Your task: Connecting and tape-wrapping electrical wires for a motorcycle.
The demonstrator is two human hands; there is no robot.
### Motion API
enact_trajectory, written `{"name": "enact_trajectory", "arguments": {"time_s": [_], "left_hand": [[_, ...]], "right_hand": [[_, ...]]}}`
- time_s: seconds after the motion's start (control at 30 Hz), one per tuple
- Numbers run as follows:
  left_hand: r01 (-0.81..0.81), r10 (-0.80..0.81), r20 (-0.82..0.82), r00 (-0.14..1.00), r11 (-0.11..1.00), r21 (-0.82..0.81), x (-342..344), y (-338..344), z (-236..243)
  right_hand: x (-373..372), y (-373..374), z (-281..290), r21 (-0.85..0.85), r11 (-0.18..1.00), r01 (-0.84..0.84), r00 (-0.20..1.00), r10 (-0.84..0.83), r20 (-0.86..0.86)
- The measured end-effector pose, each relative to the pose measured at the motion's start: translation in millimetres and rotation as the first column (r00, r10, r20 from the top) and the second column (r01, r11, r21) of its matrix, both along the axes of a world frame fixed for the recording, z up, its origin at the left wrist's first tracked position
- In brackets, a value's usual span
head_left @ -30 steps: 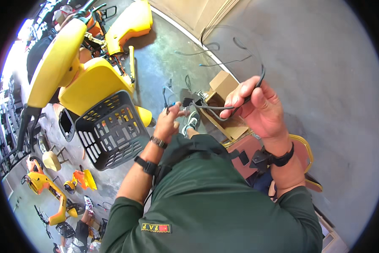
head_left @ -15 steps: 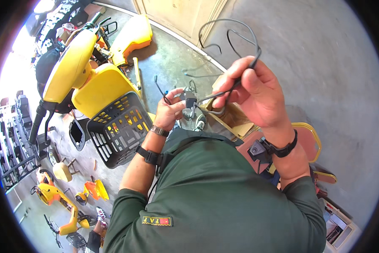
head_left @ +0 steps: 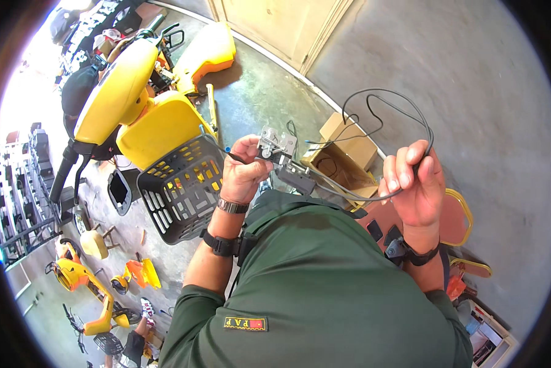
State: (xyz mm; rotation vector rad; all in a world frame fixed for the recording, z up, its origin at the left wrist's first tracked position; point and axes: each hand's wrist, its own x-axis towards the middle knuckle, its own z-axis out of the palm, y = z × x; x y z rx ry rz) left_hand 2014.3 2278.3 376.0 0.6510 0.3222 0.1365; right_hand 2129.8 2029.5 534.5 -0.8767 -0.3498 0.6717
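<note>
My left hand [head_left: 241, 175] is closed on a silver metal latch mechanism [head_left: 276, 146] with a black housing [head_left: 295, 180], held in front of my body. A short black wire with a blue tip [head_left: 208, 138] sticks out past the fingers of that hand. From the housing a long black cable [head_left: 424, 116] runs right to my right hand [head_left: 417, 187], whose fingers are closed round it. Beyond that hand the cable loops up and back toward the middle, where a thin end with a blue tip [head_left: 309, 142] hangs free.
A yellow scooter front [head_left: 103, 98] with a black basket [head_left: 180, 190] stands close on my left. An opened cardboard box [head_left: 358, 150] lies ahead, a pink chair with a gold rim [head_left: 450, 214] on my right. Another person's leg [head_left: 137, 343] shows at lower left.
My right hand has moved right and down, drawing the cable out longer from the housing. The latch mechanism has turned in my left hand, so its metal face and black housing show more.
</note>
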Motion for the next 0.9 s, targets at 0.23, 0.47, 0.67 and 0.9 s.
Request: {"name": "enact_trajectory", "arguments": {"time_s": [0.23,0.47,0.67,0.9], "left_hand": [[-0.022,0.022,0.002,1.000,0.999,0.030,4,-2,4],[-0.034,0.035,-0.027,0.999,0.999,0.042,14,-4,3],[-0.031,0.032,0.004,0.999,0.999,-0.009,18,-4,-5],[-0.032,0.032,-0.015,0.999,0.999,0.016,25,-7,1]], "right_hand": [[2,6,8,0.021,0.999,-0.030,0.997,0.028,0.077],[7,12,12,0.020,0.998,-0.057,0.996,0.056,0.066],[15,14,9,0.021,0.996,-0.082,0.996,0.081,0.035],[21,21,-7,-0.072,0.996,-0.055,0.991,0.063,0.115]]}}
